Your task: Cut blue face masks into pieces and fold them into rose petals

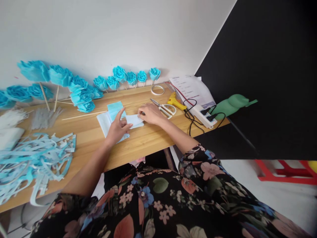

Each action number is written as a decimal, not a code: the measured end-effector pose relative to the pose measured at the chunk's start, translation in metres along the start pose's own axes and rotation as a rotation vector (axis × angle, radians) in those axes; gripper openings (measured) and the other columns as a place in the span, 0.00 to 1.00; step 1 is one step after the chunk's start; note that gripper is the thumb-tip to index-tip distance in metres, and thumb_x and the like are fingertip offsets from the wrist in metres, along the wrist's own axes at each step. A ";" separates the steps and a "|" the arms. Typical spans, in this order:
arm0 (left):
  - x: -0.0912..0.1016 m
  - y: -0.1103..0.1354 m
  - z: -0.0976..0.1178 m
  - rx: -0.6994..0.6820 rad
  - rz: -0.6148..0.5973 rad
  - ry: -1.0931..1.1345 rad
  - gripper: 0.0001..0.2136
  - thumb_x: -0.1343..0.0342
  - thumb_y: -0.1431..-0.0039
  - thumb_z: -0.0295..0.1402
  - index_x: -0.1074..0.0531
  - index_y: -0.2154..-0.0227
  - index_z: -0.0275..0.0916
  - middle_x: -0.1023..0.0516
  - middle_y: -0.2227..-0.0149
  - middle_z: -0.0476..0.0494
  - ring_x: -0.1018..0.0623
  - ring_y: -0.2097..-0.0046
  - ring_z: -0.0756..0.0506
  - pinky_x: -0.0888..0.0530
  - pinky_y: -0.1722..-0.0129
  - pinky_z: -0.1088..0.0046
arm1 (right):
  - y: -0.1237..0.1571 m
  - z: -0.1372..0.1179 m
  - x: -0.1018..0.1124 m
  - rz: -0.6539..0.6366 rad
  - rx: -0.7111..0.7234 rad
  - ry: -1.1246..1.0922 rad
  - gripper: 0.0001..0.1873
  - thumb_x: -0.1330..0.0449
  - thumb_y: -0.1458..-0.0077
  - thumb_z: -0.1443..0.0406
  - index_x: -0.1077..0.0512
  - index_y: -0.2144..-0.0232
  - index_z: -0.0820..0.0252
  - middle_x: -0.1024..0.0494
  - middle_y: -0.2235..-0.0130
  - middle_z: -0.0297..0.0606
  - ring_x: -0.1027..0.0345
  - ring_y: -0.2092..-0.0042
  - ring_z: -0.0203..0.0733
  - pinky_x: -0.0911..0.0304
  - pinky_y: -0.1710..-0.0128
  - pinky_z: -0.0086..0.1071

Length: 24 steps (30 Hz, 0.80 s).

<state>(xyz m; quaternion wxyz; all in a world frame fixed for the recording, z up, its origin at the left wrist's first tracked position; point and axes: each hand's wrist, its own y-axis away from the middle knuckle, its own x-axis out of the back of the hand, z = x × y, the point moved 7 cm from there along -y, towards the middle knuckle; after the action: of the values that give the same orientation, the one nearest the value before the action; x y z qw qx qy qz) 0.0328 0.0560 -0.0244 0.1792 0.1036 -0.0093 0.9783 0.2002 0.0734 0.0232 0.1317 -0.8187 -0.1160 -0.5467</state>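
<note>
My left hand (118, 127) rests on a stack of light blue sheets (105, 122) on the wooden table (138, 142), fingers partly spread, thumb and fingers touching a folded pale blue piece (135, 120). My right hand (150, 114) presses down on the right end of that same folded piece, fingers curled over it. A darker blue sheet (115, 108) lies just behind the stack.
Scissors (165, 108), a yellow glue gun (176, 101), a tape roll (158, 90), a power strip (203, 116) with black cables and papers (192, 87) lie to the right. Blue paper roses on sticks (81, 92) line the wall. Cut blue strips (32, 158) pile at left.
</note>
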 end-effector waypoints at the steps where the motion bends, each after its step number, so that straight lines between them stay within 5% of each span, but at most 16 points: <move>1: 0.001 0.000 0.001 -0.005 -0.005 -0.065 0.44 0.35 0.46 0.36 0.50 0.29 0.38 0.30 0.80 0.58 0.29 0.79 0.49 0.32 0.75 0.73 | -0.001 -0.003 -0.003 -0.016 0.017 0.057 0.08 0.39 0.40 0.64 0.20 0.65 0.60 0.19 0.59 0.44 0.30 0.54 0.47 0.44 0.51 0.38; 3: 0.009 0.001 0.007 -0.056 0.076 -0.236 0.38 0.37 0.44 0.36 0.42 0.31 0.38 0.28 0.80 0.56 0.29 0.78 0.50 0.31 0.73 0.73 | -0.002 -0.006 -0.008 -0.036 0.031 0.135 0.10 0.41 0.38 0.64 0.20 0.63 0.61 0.20 0.56 0.47 0.31 0.51 0.50 0.45 0.50 0.41; 6: 0.027 0.007 0.025 -0.229 0.349 -0.470 0.24 0.42 0.39 0.36 0.30 0.40 0.38 0.22 0.75 0.52 0.26 0.75 0.50 0.28 0.68 0.72 | -0.002 -0.009 -0.012 -0.057 0.030 0.182 0.11 0.42 0.36 0.65 0.20 0.60 0.63 0.20 0.53 0.50 0.32 0.49 0.53 0.46 0.50 0.42; 8: 0.024 0.010 0.032 -0.358 0.396 -0.552 0.17 0.46 0.36 0.36 0.24 0.46 0.38 0.17 0.68 0.46 0.21 0.68 0.47 0.25 0.62 0.70 | -0.002 -0.010 -0.011 -0.060 0.030 0.185 0.11 0.43 0.36 0.65 0.21 0.59 0.63 0.21 0.52 0.50 0.32 0.48 0.53 0.47 0.50 0.43; 11: -0.004 0.007 0.029 -0.516 0.174 -0.663 0.17 0.52 0.31 0.37 0.21 0.52 0.36 0.16 0.55 0.38 0.17 0.53 0.41 0.23 0.50 0.62 | -0.003 -0.012 -0.012 -0.046 0.042 0.179 0.12 0.43 0.35 0.64 0.21 0.59 0.63 0.21 0.52 0.49 0.33 0.47 0.53 0.48 0.50 0.43; 15: -0.034 0.008 0.015 -0.575 -0.063 -0.851 0.21 0.54 0.29 0.40 0.23 0.48 0.30 0.23 0.42 0.30 0.25 0.39 0.35 0.29 0.38 0.53 | -0.004 -0.010 -0.015 -0.019 0.046 0.156 0.11 0.44 0.36 0.66 0.21 0.61 0.62 0.21 0.52 0.48 0.33 0.48 0.51 0.49 0.50 0.42; 18: -0.039 0.011 0.011 -0.551 -0.117 -0.957 0.21 0.55 0.29 0.39 0.23 0.47 0.31 0.26 0.39 0.31 0.29 0.35 0.34 0.31 0.35 0.51 | -0.004 0.000 -0.004 0.058 0.037 0.115 0.12 0.45 0.35 0.65 0.20 0.62 0.60 0.20 0.53 0.45 0.32 0.48 0.49 0.49 0.50 0.41; 22: -0.038 0.012 0.012 -0.501 -0.147 -1.025 0.20 0.55 0.29 0.39 0.23 0.46 0.37 0.28 0.37 0.34 0.30 0.34 0.35 0.31 0.35 0.51 | 0.003 0.032 0.038 0.286 -0.095 0.060 0.14 0.47 0.33 0.65 0.22 0.54 0.57 0.19 0.52 0.41 0.29 0.51 0.45 0.47 0.51 0.38; 24: -0.038 0.013 0.013 -0.496 -0.155 -1.044 0.20 0.55 0.29 0.40 0.22 0.46 0.38 0.29 0.36 0.33 0.31 0.34 0.34 0.31 0.36 0.50 | 0.010 0.043 0.048 0.277 -0.134 0.088 0.15 0.48 0.33 0.65 0.21 0.56 0.57 0.17 0.57 0.39 0.27 0.54 0.44 0.46 0.52 0.38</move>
<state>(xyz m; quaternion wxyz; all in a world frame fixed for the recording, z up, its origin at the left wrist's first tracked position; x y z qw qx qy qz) 0.0657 0.0298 -0.0196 0.2408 0.5274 -0.3177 0.7503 0.2589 0.0811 0.0514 0.1557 -0.8091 0.0409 -0.5652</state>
